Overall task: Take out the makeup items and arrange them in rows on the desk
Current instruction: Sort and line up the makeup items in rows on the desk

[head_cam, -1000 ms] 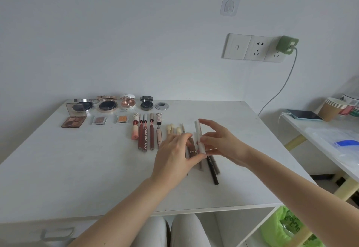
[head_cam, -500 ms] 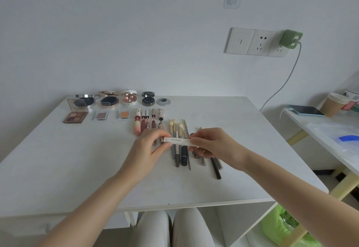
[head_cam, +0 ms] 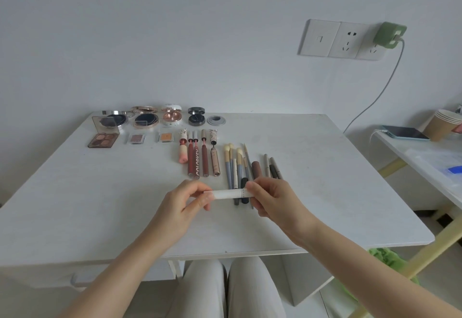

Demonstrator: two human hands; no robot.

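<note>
A white makeup tube (head_cam: 228, 194) lies crosswise in the air just above the white desk (head_cam: 75, 205). My left hand (head_cam: 186, 204) pinches its left end and my right hand (head_cam: 271, 199) grips its right end. Behind it on the desk lie a row of brushes (head_cam: 233, 165), pencils (head_cam: 272, 167) and a brown stick (head_cam: 257, 169). Further left stand several lip tubes (head_cam: 197, 160). At the far edge sit round compacts (head_cam: 146, 118) and eyeshadow palettes (head_cam: 103, 139).
A second table on the right holds a phone (head_cam: 405, 132) on a charging cable and stacked paper cups (head_cam: 441, 123). A green charger (head_cam: 388, 35) sits in the wall socket. A green bag (head_cam: 385, 255) lies under the desk's right corner.
The white tube went from upright in my right hand to crosswise between both hands, and they have carried it slightly nearer to me, in front of the brushes.
</note>
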